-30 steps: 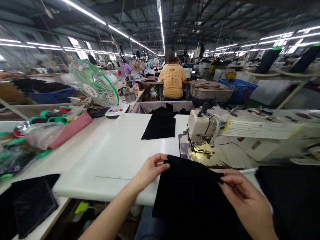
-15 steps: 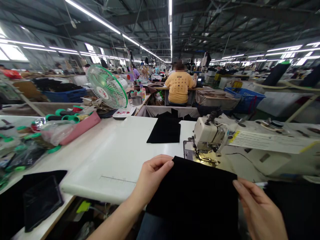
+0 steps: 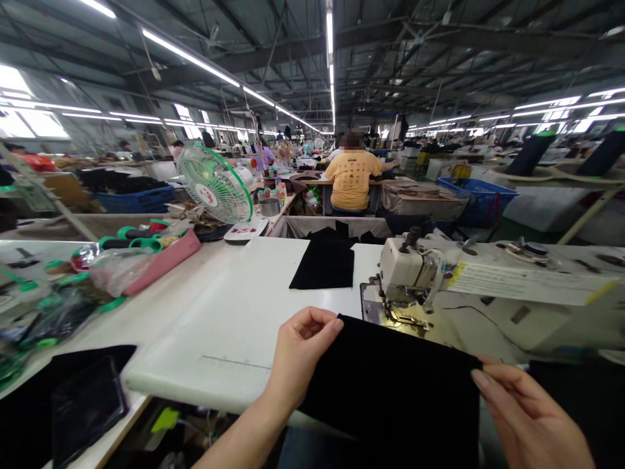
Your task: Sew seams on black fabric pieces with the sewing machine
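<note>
A black fabric piece (image 3: 395, 384) hangs between my two hands, its upper edge stretched out and sloping down to the right. My left hand (image 3: 305, 352) pinches the upper left corner between thumb and fingers. At the upper right corner, my right hand (image 3: 522, 404) grips the same piece. Just beyond the cloth stands the white sewing machine (image 3: 407, 270), with its lit metal needle plate (image 3: 403, 318) partly hidden by the fabric. Another black fabric piece (image 3: 325, 264) lies flat on the white table (image 3: 229, 312), left of the machine head.
A green-rimmed fan (image 3: 215, 185) stands at the back left of the table. Thread spools fill a pink tray (image 3: 166, 264) on the left. A dark phone-like slab (image 3: 88, 407) rests on black cloth. A co-worker in a yellow shirt (image 3: 350, 179) sits ahead, facing away.
My right hand has moved a little to the right and down, pulling the fabric's upper edge out wider. My left hand keeps its pinch. The view has tilted slightly upward.
</note>
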Available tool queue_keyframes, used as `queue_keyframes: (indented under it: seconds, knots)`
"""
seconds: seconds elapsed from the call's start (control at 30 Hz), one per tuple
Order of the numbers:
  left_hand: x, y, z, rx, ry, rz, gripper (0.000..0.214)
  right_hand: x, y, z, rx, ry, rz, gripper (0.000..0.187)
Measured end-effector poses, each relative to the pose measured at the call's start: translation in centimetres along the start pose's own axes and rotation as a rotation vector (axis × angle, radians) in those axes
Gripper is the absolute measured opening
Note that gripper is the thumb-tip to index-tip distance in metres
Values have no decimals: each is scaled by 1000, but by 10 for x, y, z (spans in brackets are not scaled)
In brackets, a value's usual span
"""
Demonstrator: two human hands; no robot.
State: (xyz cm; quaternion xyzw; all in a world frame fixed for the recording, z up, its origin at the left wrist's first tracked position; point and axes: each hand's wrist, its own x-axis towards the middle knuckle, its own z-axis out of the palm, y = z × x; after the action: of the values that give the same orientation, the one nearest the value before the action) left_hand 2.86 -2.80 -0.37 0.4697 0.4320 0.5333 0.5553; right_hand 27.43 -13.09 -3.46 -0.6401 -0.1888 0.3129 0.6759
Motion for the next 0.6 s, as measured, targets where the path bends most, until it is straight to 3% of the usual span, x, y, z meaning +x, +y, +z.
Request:
queue_keyframes:
  seconds: [0.2,0.4,0.6]
  knots:
    - [1,-1,1,34,23,49,22,10,11,-7,23,-21,-52,44]
    - [10,1,0,52,38,52,28,13,14,-2,55,-69,-156,35]
    - [20,4,-6,102,46,-63,37,10,8,10,135,-137,-170,29]
